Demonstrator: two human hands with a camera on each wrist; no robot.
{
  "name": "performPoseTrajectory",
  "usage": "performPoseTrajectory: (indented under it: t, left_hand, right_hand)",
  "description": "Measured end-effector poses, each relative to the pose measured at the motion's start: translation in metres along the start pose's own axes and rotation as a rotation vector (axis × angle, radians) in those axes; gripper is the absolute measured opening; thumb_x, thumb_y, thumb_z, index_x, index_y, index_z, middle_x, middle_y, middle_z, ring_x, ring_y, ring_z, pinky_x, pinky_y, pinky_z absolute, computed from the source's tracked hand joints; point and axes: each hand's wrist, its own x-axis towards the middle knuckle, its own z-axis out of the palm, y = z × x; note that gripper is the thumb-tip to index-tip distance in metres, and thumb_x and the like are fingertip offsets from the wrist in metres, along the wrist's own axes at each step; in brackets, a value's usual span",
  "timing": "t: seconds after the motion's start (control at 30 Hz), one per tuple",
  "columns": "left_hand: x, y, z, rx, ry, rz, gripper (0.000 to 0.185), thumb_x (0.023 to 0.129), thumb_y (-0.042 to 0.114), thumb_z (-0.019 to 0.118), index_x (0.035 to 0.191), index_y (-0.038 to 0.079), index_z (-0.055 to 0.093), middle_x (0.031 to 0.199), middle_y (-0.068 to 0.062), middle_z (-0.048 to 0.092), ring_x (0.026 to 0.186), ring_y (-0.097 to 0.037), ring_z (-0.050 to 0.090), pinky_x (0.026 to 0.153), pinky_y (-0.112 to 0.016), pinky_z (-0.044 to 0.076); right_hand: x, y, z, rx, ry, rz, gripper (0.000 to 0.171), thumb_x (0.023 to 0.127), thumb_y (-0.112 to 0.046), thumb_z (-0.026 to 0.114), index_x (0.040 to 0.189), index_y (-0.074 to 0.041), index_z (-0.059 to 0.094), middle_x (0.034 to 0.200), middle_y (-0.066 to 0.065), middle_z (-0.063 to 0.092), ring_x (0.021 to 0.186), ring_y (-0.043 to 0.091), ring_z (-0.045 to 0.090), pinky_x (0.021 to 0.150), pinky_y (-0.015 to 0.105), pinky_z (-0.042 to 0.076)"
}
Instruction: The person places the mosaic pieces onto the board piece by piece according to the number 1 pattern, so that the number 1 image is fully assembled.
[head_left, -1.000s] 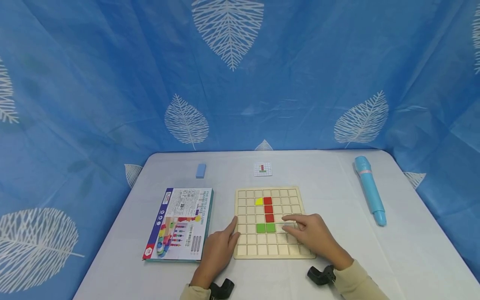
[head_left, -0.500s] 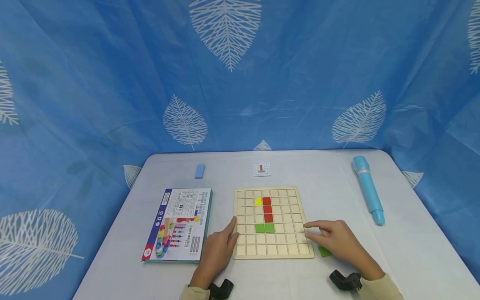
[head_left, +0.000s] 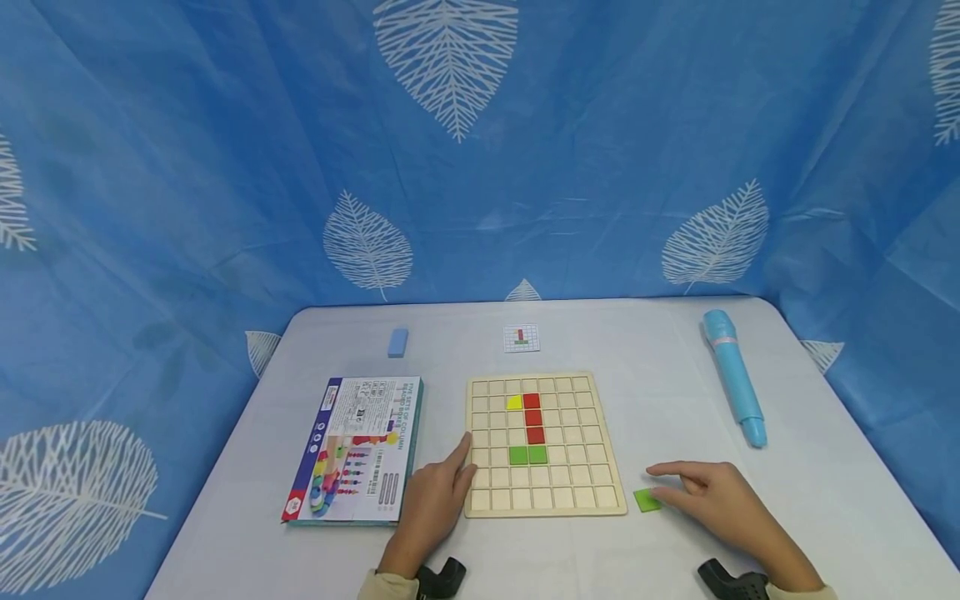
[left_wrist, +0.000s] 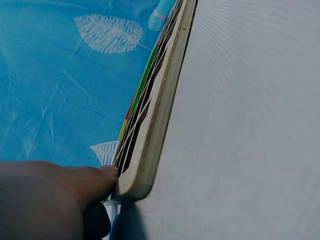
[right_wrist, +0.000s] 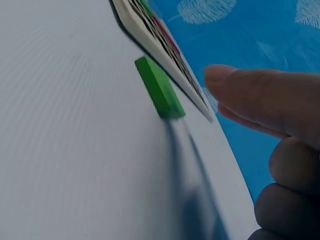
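A wooden grid board (head_left: 570, 492) lies mid-table, with red tiles (head_left: 533, 418) in a column, a yellow tile (head_left: 513, 403) with a cut corner beside the top one, and two green tiles (head_left: 528, 455) below. My left hand (head_left: 435, 502) rests at the board's left edge, thumb and index finger touching the rim; in the left wrist view the thumb (left_wrist: 100, 181) lies at the board's corner. A loose green tile (head_left: 647, 500) lies on the table right of the board. Close beside it my right hand (head_left: 708, 496) hovers with thumb and index finger apart, holding nothing.
Left of the board lies a printed box (head_left: 356, 450). Behind are a blue block (head_left: 398, 342) and a small pattern card (head_left: 521, 338). A light-blue microphone-shaped object (head_left: 735, 379) lies at the right. A blue leaf-print sheet (head_left: 562, 167) hangs behind the table.
My right hand has moved from over the board rightward to the loose green tile, which has come into full view. The left hand stays at the board's edge.
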Motion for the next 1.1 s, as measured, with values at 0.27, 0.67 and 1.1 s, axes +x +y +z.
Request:
performPoseTrajectory:
  t: [0.27, 0.67, 1.1]
  left_hand:
    - [0.0, 0.0, 0.001, 0.007, 0.01, 0.01, 0.05, 0.092, 0.034, 0.059, 0.137, 0.014, 0.049, 0.067, 0.001, 0.064, 0.061, -0.005, 0.056, 0.06, -0.03, 0.048]
    - [-0.001, 0.0, 0.0, 0.015, 0.002, 0.009, 0.05, 0.092, 0.034, 0.058, 0.137, 0.013, 0.05, 0.072, -0.001, 0.066, 0.064, -0.006, 0.059, 0.062, -0.03, 0.049]
    - [-0.001, 0.0, 0.0, 0.009, 0.023, 0.029, 0.049, 0.092, 0.033, 0.059, 0.136, 0.012, 0.05, 0.082, -0.005, 0.07, 0.067, -0.01, 0.063, 0.061, -0.03, 0.048]
  right_hand:
    - [-0.009, 0.011, -0.006, -0.027, -0.021, 0.039, 0.031, 0.071, -0.044, 0.077, 0.098, -0.03, 0.071, 0.048, -0.009, 0.034, 0.043, 0.003, 0.028, 0.043, 0.022, 0.031]
    - [-0.008, 0.016, -0.007, 0.009, -0.11, 0.059, 0.042, 0.07, -0.046, 0.076, 0.107, -0.027, 0.069, 0.049, -0.007, 0.037, 0.044, 0.004, 0.032, 0.044, 0.022, 0.033]
    - [-0.008, 0.016, -0.006, -0.031, -0.123, 0.02, 0.042, 0.071, -0.05, 0.074, 0.107, -0.029, 0.07, 0.049, -0.01, 0.034, 0.044, 0.003, 0.029, 0.045, 0.021, 0.031]
